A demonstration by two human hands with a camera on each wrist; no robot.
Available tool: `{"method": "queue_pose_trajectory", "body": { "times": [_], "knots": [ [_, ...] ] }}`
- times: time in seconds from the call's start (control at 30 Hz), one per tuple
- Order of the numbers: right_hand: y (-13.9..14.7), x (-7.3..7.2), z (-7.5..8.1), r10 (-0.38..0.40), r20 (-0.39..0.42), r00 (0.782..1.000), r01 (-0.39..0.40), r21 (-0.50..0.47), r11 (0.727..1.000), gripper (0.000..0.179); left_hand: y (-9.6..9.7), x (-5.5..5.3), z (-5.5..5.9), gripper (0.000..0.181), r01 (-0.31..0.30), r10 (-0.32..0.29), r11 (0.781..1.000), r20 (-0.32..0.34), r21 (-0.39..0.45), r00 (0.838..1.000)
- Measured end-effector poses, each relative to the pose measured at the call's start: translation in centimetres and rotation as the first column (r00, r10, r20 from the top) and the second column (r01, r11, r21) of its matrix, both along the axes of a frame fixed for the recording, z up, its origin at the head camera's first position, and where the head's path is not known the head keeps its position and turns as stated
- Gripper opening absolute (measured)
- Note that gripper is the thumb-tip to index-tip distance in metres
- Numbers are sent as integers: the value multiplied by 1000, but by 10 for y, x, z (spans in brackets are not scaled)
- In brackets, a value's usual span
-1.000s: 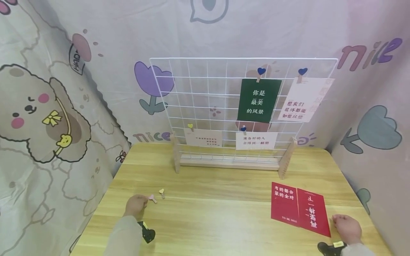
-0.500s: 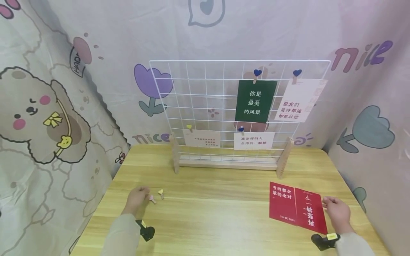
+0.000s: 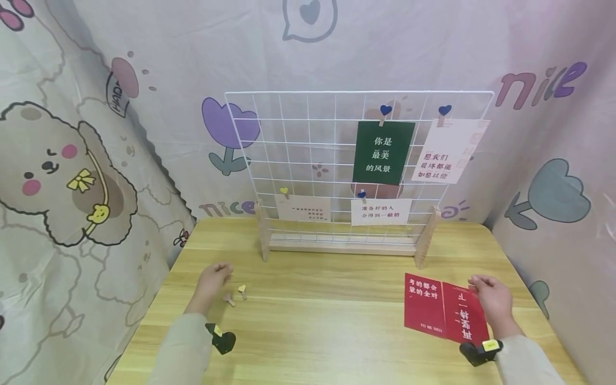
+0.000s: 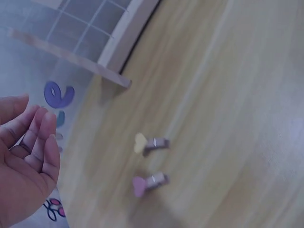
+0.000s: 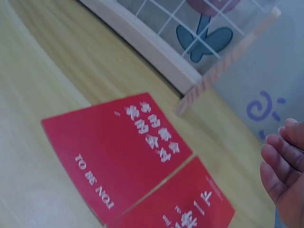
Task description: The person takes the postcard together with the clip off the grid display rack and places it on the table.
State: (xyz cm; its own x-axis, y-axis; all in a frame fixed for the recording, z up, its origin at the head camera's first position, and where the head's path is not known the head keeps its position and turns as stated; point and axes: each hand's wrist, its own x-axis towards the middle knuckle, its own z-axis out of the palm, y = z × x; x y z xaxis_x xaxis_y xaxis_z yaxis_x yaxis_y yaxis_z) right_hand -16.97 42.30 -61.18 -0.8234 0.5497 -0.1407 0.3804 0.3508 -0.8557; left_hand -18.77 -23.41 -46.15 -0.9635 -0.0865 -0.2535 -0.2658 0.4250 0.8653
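My left hand hovers over the table's left side, fingers loosely bent and nothing held. Just right of it lie a yellow heart clothespin and a pink heart clothespin. On the right, my right hand hangs above the edge of a red card, its fingers relaxed and holding nothing. A second red card lies flat beside that one. Part of the right-hand card is hidden behind the hand and wrist camera.
A white wire grid rack on wooden feet stands at the back. Clipped to it are a green card, a tall white card and two small white cards. Patterned cloth hangs behind and at the sides.
Both hands have moved forward and up, away from the near edge. The right hand has also gone left, over the red card. The clothespins and cards stay put; the head view has shifted slightly.
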Motion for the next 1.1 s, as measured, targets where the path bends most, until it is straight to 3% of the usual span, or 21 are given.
{"method": "queue_pose_trajectory", "body": {
  "times": [0.27, 0.53, 0.77, 0.93, 1.1],
  "knots": [
    [-1, -17, 0, -1, -64, 998, 0, -25, 1000, 62, 10, -12, 13, 43, 32, -31, 999, -71, 1, 997],
    [-2, -40, 3, 13, -141, 990, -18, -38, 999, 57, 22, -22, 28, 42, 68, -59, 996, -125, 66, 990],
    [-14, -61, 14, 37, -275, 961, -86, -166, 982, 50, 37, -31, 51, 40, 107, -100, 993, -151, 42, 983],
    [-19, -82, 11, 60, -344, 937, -132, -187, 973, 48, 51, -42, 65, 38, 149, -137, 987, -190, 52, 972],
    [-26, -99, 14, 81, -368, 926, -163, -197, 967, 48, 68, -52, 75, 36, 195, -173, 978, -219, 78, 960]
  ]
}}
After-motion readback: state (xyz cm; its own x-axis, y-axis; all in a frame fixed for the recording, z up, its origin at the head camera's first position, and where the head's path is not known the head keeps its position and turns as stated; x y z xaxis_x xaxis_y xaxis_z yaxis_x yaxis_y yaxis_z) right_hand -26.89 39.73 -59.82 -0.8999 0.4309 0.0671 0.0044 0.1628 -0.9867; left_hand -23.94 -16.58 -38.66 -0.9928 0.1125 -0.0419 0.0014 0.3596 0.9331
